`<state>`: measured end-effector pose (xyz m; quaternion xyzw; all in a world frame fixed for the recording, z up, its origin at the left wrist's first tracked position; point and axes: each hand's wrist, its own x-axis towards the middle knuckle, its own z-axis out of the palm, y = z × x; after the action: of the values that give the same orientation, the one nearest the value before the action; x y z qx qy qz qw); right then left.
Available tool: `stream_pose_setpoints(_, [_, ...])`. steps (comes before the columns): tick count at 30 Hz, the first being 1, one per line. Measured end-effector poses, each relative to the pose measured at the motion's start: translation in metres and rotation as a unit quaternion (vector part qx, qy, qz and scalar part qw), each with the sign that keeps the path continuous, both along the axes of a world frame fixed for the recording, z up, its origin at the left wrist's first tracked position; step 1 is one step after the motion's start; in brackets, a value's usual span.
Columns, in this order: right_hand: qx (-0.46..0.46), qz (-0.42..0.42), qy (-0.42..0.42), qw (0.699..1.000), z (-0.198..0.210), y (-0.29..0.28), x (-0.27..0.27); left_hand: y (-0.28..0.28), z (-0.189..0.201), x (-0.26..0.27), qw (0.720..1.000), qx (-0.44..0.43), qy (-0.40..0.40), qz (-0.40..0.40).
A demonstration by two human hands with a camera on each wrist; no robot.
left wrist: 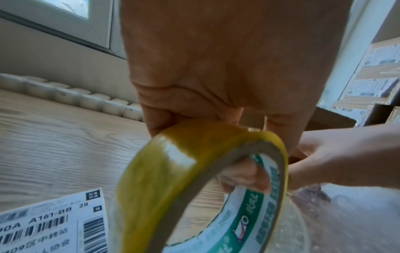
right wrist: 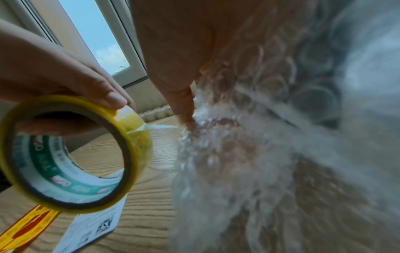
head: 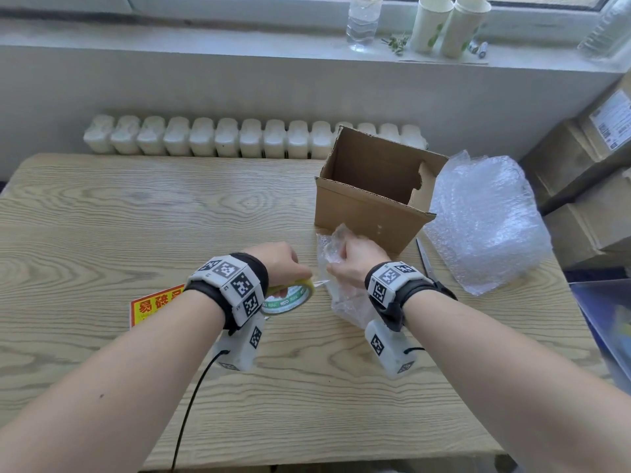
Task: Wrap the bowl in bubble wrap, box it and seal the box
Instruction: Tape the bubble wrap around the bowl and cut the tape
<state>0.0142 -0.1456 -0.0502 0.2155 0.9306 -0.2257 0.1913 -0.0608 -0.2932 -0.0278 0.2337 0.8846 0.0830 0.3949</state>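
Head view: an open cardboard box (head: 372,196), nothing visible inside, stands toward the worktop's (head: 136,213) far right edge, loose bubble wrap (head: 485,223) just beside it. In front of the box, a bubble-wrapped bundle (head: 341,288) is gripped by the right hand (head: 355,261); the bowl cannot be made out.

Left wrist view: a yellow tape roll (left wrist: 194,188) is gripped by the left hand (left wrist: 216,68).

Right wrist view: the wrap is pressed by a right fingertip (right wrist: 184,109), the tape's end reaching it.
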Motion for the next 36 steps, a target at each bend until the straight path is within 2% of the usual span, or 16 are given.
stream_pose_setpoints(3, [-0.004, 0.005, -0.006, 1.0, 0.0, 0.003, -0.001, 0.0, 0.002, 0.001, 1.0, 0.021, 0.019, -0.006])
stream_pose_setpoints(7, [-0.029, -0.016, -0.013, 0.999, -0.001, 0.013, 0.004, 0.01, 0.0, 0.006, 0.998, 0.033, -0.05, 0.002])
stream_pose_setpoints(12, [-0.06, -0.037, -0.009, 0.997, 0.0, 0.029, 0.011, 0.028, -0.004, 0.012, 0.998, 0.033, -0.049, -0.008])
stream_pose_setpoints(18, [-0.095, -0.027, -0.012, 0.995, -0.004, 0.048, 0.017, 0.048, 0.002, 0.012, 0.993, 0.044, -0.11, 0.007])
stream_pose_setpoints(23, [-0.139, -0.027, -0.005, 0.99, -0.007, 0.057, 0.011, 0.054, 0.011, 0.014, 0.994, 0.037, -0.102, 0.002])
stream_pose_setpoints(28, [-0.166, -0.062, 0.046, 0.983, -0.016, 0.067, 0.012, 0.062, 0.004, 0.014, 0.99, 0.074, -0.105, 0.06])
stream_pose_setpoints(32, [-0.176, -0.07, 0.034, 0.981, -0.017, 0.079, 0.017, 0.077, -0.001, 0.016, 0.988, 0.078, -0.116, 0.07])
stream_pose_setpoints(36, [-0.189, -0.087, 0.019, 0.978, -0.024, 0.087, 0.018, 0.089, -0.003, 0.013, 0.993, 0.056, -0.087, 0.052])
